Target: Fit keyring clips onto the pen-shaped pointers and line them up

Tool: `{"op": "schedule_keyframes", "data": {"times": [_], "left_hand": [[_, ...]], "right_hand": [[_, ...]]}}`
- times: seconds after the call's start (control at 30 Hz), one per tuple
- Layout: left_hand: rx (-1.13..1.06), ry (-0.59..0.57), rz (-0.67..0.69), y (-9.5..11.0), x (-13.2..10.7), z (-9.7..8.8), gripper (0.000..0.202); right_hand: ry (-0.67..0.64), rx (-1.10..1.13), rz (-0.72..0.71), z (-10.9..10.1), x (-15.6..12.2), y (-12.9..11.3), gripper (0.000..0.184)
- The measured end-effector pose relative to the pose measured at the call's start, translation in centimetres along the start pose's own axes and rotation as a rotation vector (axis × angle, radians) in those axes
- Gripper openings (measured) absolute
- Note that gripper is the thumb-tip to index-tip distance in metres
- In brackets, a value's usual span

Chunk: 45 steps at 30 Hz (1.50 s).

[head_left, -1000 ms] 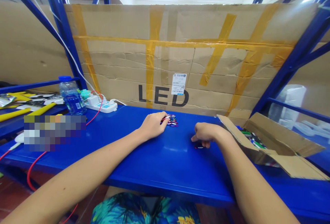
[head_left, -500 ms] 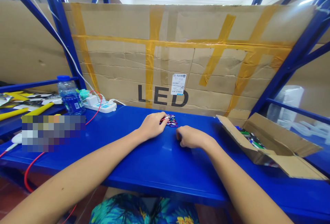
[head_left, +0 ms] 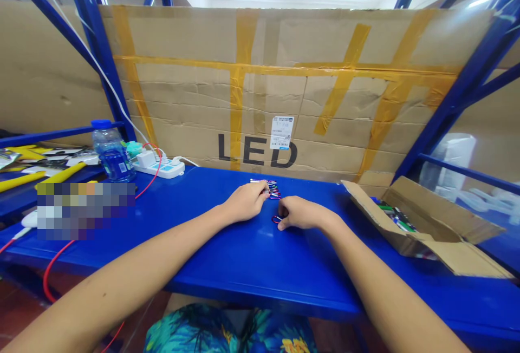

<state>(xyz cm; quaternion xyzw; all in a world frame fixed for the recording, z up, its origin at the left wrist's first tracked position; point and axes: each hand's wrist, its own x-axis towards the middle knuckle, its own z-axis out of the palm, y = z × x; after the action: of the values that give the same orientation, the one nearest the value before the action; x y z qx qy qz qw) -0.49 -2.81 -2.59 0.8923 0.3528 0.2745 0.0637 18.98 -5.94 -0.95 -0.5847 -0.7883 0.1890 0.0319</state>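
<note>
Near the middle of the blue table lies a tight row of small, shiny, coloured metal carabiners (head_left: pixel 275 190). My left hand (head_left: pixel 247 200) rests at the near left side of the row, its fingers curled onto the carabiners and partly hiding them. Just nearer to me, my right hand (head_left: pixel 298 213) pinches a small red carabiner (head_left: pixel 277 219) between thumb and fingers. The red loop sticks out to the left of the fingertips, close above the tabletop; its other end is hidden in the hand.
An open cardboard box (head_left: pixel 406 242) at right holds more green, blue and black pieces (head_left: pixel 394 217). A plastic bottle (head_left: pixel 114 152), a white power strip (head_left: pixel 162 167) and a red cable (head_left: pixel 52 266) are at left. A large cardboard sheet (head_left: pixel 195 104) stands behind the blue table (head_left: pixel 252 266).
The red carabiner now shows at my right fingertips, where none was visible before. My left hand has shifted slightly right and nearer, uncovering the row's far left end.
</note>
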Motion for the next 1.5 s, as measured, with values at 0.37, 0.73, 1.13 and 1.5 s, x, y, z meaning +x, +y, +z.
{"op": "schedule_keyframes", "data": {"times": [0.37, 0.73, 1.13, 1.5], "left_hand": [[0.0, -0.122, 0.027, -0.3, 0.0, 0.9, 0.014], [-0.101, -0.113, -0.005, -1.3, 0.3, 1.3, 0.016], [-0.324, 0.116, -0.195, -1.0, 0.8, 1.1, 0.021], [-0.546, 0.176, -0.21, -0.4, 1.1, 1.4, 0.017]], "right_hand": [[0.076, 0.055, -0.23, 0.9, 0.8, 0.5, 0.005], [0.28, 0.459, -0.254, 2.1, 2.7, 1.7, 0.003], [0.416, 0.74, -0.387, 2.0, 2.7, 0.7, 0.018], [0.449, 1.032, -0.334, 1.6, 2.4, -0.8, 0.023]]}}
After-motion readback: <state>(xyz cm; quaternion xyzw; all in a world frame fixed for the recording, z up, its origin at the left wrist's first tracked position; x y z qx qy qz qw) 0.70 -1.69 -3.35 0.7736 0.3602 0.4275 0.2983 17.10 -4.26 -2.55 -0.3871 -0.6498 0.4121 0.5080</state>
